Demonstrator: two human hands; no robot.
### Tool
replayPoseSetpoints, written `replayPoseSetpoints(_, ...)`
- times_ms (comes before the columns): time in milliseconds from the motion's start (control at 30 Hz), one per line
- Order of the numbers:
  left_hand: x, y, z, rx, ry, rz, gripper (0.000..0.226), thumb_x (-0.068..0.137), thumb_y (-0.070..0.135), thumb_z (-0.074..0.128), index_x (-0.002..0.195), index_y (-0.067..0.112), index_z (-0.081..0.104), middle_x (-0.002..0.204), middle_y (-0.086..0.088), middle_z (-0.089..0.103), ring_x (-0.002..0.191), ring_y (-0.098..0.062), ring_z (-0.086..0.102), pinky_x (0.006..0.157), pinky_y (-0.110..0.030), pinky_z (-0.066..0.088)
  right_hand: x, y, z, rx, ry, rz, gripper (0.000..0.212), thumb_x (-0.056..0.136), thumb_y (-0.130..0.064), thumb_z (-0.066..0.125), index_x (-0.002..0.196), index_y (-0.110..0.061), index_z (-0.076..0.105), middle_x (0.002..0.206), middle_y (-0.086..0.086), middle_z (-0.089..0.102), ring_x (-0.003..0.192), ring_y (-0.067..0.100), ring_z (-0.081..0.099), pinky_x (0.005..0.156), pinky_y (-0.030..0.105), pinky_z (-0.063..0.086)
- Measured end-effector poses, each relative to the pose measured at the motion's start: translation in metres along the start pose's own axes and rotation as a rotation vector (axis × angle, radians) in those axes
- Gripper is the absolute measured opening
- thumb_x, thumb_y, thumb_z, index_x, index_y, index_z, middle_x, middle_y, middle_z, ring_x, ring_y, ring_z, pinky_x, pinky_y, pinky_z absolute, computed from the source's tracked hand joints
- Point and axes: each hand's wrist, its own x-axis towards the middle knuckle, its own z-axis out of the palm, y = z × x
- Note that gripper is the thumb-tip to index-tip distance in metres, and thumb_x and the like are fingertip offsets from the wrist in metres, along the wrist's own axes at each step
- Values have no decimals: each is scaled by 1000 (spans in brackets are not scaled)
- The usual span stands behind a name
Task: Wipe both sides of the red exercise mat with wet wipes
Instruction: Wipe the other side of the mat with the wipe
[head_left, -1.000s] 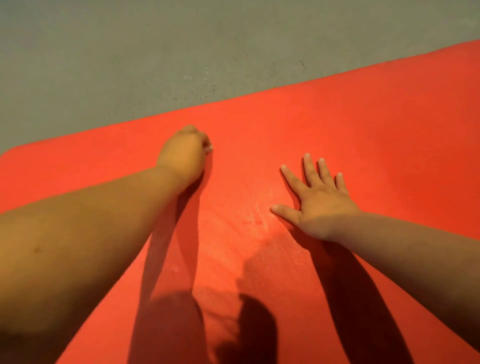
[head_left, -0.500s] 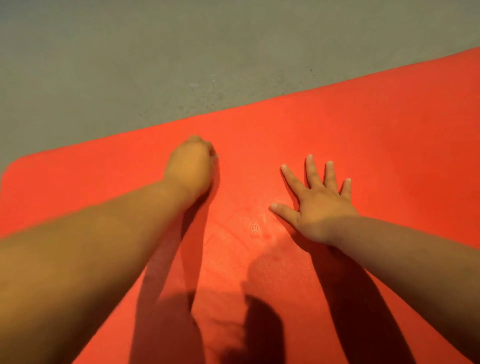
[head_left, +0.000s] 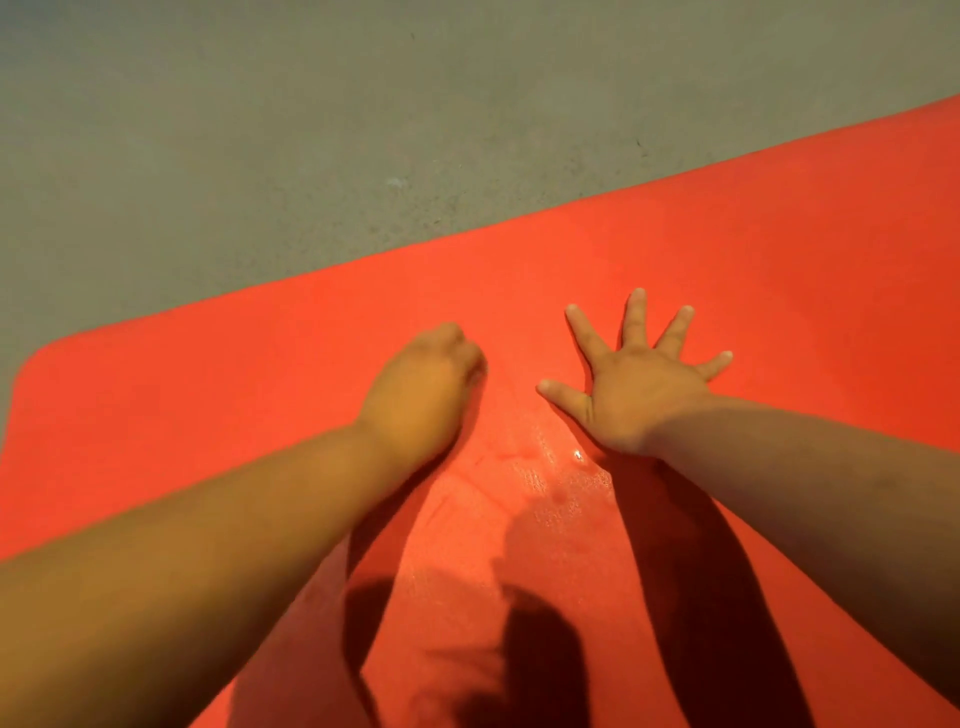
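The red exercise mat (head_left: 727, 249) lies flat on the floor and fills the lower part of the head view, with its rounded corner at the far left. My left hand (head_left: 421, 389) presses on the mat as a fist, fingers curled under; the wet wipe it holds is hidden beneath it. My right hand (head_left: 644, 384) lies flat on the mat just to the right, fingers spread wide, holding nothing. A glossy wet patch (head_left: 550, 467) shines on the mat between and below the two hands.
Bare grey concrete floor (head_left: 311, 130) stretches beyond the mat's far edge. Shadows of my arms and head fall on the near part of the mat.
My left fist has slid across the mat toward me and to the right, closer to my right hand. My right hand stays planted, its fingers now spread wider.
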Motion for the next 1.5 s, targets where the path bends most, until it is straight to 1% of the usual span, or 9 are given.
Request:
replayPoseSetpoints(133, -7, -25, -13, 15, -139, 371, 32, 95, 33, 41, 94, 16, 68, 90, -5, 62, 83, -28, 62, 65, -35, 51, 3, -5, -6, 16, -19, 32, 84, 73, -87, 23, 139, -55, -18, 154, 9, -28, 135, 54, -19, 94, 81, 10)
replayPoseSetpoints(367, 74, -64, -2, -54, 175, -430, 22, 89, 9, 54, 100, 5, 72, 102, -22, 62, 96, -39, 59, 82, -39, 43, 11, -5, -17, -85, -88, 20, 89, 67, -91, 24, 135, -58, -24, 155, 9, -26, 136, 58, -5, 94, 73, 30)
replayPoseSetpoints(533, 16, -11, 0, -86, -42, 338, 28, 92, 27, 47, 87, 14, 71, 80, -6, 60, 75, -29, 60, 61, -33, 47, 11, -7, -21, -75, -122, 17, 90, 67, -91, 27, 133, -59, -24, 154, 10, -28, 135, 59, -5, 94, 73, 32)
replayPoseSetpoints(600, 34, -34, -5, -16, -67, 410, 27, 92, 28, 47, 91, 15, 71, 84, -7, 62, 79, -29, 61, 64, -32, 48, 12, -5, -21, -62, -121, 15, 90, 67, -91, 29, 133, -60, -24, 153, 10, -29, 135, 59, -7, 94, 74, 31)
replayPoseSetpoints(733, 101, -84, -4, 3, 151, -180, 21, 93, 16, 55, 103, 9, 72, 103, -16, 63, 99, -35, 58, 80, -36, 42, 13, -5, -22, -52, -122, 20, 89, 67, -91, 30, 131, -62, -24, 153, 8, -29, 136, 58, -9, 94, 75, 30)
replayPoseSetpoints(833, 114, -68, 0, -17, 145, -348, 24, 92, 10, 52, 107, 9, 70, 110, -17, 60, 104, -34, 56, 84, -36, 39, 11, -6, -21, -55, -116, 25, 88, 67, -91, 30, 131, -62, -24, 153, 8, -30, 136, 56, -9, 95, 74, 30)
replayPoseSetpoints(1033, 67, -35, -6, -11, -23, 247, 18, 89, 17, 55, 89, 11, 72, 86, -12, 62, 83, -34, 61, 70, -37, 47, 12, -8, -22, -33, -131, 30, 89, 67, -90, 32, 130, -63, -25, 152, 6, -33, 136, 56, -13, 94, 76, 27)
replayPoseSetpoints(1267, 106, -43, 2, 1, 43, -120, 20, 91, 9, 54, 100, 8, 71, 105, -15, 62, 100, -35, 57, 83, -37, 39, 20, -6, -40, -190, -191, -87, 84, 81, -78, 33, 140, -50, -21, 150, 31, -19, 141, 48, -10, 104, 73, 10)
replayPoseSetpoints(1500, -47, 56, 6, -199, -197, 357, 6, 78, 12, 71, 76, 16, 66, 78, -3, 60, 72, -25, 61, 59, -30, 51, 23, 6, -52, -203, -246, -152, 73, 93, -59, 39, 143, -50, -13, 149, 30, -23, 140, 49, 12, 108, 70, 8)
